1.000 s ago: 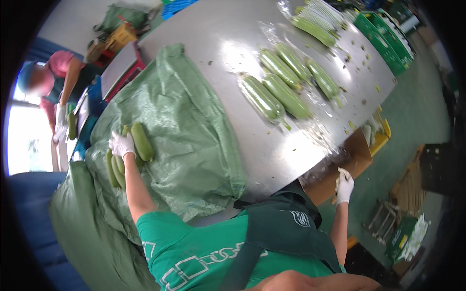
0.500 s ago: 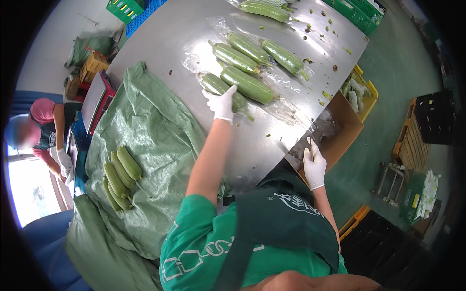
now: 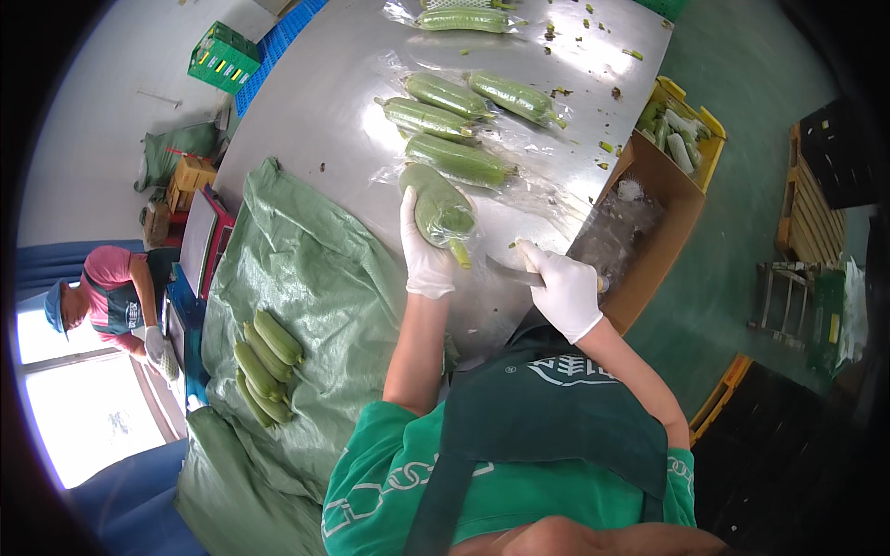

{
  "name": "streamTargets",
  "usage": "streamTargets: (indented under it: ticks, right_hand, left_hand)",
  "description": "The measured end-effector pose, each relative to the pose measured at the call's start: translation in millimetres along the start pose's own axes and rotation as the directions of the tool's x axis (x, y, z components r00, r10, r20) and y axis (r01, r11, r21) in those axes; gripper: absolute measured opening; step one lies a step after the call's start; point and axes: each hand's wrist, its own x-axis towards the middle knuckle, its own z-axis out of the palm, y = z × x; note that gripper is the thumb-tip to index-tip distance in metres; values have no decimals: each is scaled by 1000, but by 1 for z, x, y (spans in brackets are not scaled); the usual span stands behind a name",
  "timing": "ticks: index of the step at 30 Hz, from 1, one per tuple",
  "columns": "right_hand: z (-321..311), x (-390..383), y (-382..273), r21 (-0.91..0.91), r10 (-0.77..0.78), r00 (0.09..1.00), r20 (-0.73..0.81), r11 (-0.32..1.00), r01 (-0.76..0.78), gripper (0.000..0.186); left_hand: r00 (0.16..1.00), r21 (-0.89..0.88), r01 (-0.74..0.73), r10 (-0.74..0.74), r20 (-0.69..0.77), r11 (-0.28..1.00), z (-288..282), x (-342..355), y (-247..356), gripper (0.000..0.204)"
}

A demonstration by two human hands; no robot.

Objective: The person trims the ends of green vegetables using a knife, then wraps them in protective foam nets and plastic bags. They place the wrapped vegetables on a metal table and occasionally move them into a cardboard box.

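My gloved left hand [image 3: 422, 246] grips a plastic-wrapped green gourd [image 3: 432, 204], lifted above the steel table with its stem pointing down toward me. My gloved right hand [image 3: 565, 287] is closed on a knife [image 3: 512, 271], whose blade points left, close below that stem. Several bagged gourds [image 3: 445, 157] lie on the table just beyond my hands, along with loose trimmed bits. A group of unwrapped gourds [image 3: 260, 366] rests on the green woven sheet [image 3: 306, 232] to my left.
A co-worker [image 3: 120, 296] works at the left beside a tray scale [image 3: 199, 246]. A cardboard box [image 3: 663, 269] and a yellow crate [image 3: 709, 148] sit right of the steel table [image 3: 278, 120]. Pallets [image 3: 816, 222] and a metal frame [image 3: 769, 306] are farther right.
My left hand left the gourds on the sheet, took hold of a wrapped gourd and lifted it. My right hand moved up and left, bringing the knife toward that gourd.
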Motion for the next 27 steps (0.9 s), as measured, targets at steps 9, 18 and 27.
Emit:
streamTargets:
  ticks: [9,18,27]
  right_hand:
    - [5,-1,8,-55,135,990,-27,989,-136,41]
    - [0,-6,12,-138,63,997,-40,988,-68,46]
    - [-5,-2,20,-132,155,965,-214,974,-186,54]
  left_hand:
    - [999,112,-37,33,35,993,18,-16,-23,52]
    - [998,93,22,-28,58,995,18,-17,-32,51]
    - [991,218,7,-36,126,976,16,-25,-38,48]
